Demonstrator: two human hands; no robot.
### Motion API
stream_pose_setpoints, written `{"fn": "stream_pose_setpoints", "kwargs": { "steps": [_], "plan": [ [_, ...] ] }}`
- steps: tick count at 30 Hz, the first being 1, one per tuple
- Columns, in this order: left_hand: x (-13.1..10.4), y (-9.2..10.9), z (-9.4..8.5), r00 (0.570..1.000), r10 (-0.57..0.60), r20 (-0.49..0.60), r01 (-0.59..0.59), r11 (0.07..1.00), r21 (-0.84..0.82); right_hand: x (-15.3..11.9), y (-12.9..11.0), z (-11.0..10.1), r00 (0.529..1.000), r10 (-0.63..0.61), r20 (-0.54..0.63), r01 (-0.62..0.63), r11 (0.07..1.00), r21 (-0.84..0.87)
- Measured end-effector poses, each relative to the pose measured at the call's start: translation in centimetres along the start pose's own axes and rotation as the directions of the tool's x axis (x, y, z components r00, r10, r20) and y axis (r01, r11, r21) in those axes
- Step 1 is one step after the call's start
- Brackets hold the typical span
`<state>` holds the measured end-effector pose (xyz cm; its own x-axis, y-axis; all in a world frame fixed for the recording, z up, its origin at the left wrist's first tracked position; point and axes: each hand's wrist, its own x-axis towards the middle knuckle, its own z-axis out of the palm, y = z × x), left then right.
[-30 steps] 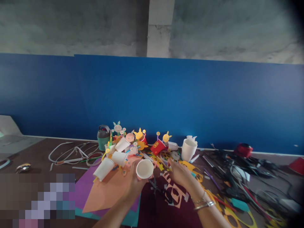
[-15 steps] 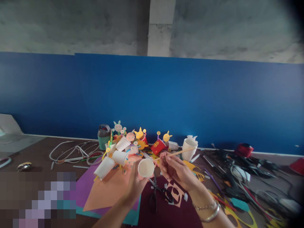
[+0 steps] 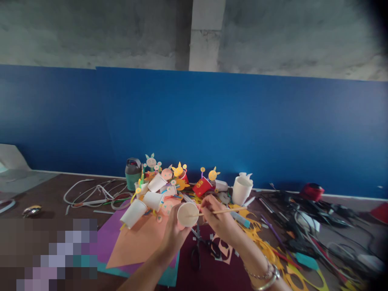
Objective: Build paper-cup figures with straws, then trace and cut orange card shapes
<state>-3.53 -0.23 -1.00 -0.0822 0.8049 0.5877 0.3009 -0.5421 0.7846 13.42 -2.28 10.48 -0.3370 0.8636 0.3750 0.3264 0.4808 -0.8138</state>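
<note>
My left hand [image 3: 171,232] is wrapped round a white paper cup [image 3: 188,210], its open mouth tilted toward me. In my right hand [image 3: 220,220] is a thin tan stick [image 3: 228,210], pinched between the fingers. Its narrow end reaches into the cup's mouth, while the thicker end points to the right. Whether the tip touches the cup's inside I cannot tell. Below the hands, black-handled scissors [image 3: 197,252] lie on dark red paper [image 3: 212,277], beside a cut peach paper scrap [image 3: 223,258].
Several paper cups [image 3: 133,213] lie left, near orange paper [image 3: 136,246]. Behind stand decorated paper animal faces [image 3: 150,161] and a red cup [image 3: 202,186]. A white cup [image 3: 242,190] stands back right. Yellow paper offcuts [image 3: 269,254] and tangled cables [image 3: 309,226] spread on the right.
The stick has swung down and left, so its narrow end now reaches into the cup. My right hand has turned with it. The cup has shifted very slightly right.
</note>
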Motion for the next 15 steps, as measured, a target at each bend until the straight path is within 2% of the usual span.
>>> {"fn": "stream_pose_setpoints", "kwargs": {
  "steps": [3,5,15],
  "plan": [
    [-0.07,0.64,-0.08,0.999,0.016,0.033,-0.016,1.000,-0.007,-0.02,0.14,0.58,0.998,-0.054,-0.007,0.052,0.981,-0.188],
    [-0.08,0.94,-0.11,0.999,0.015,0.043,-0.014,1.000,-0.014,-0.09,0.11,0.87,0.997,-0.078,-0.010,0.073,0.965,-0.251],
    [0.01,1.08,-0.22,0.998,0.053,0.045,-0.053,0.999,0.001,-0.46,-0.42,1.12,0.994,-0.107,0.000,0.101,0.941,-0.324]
  ]
}}
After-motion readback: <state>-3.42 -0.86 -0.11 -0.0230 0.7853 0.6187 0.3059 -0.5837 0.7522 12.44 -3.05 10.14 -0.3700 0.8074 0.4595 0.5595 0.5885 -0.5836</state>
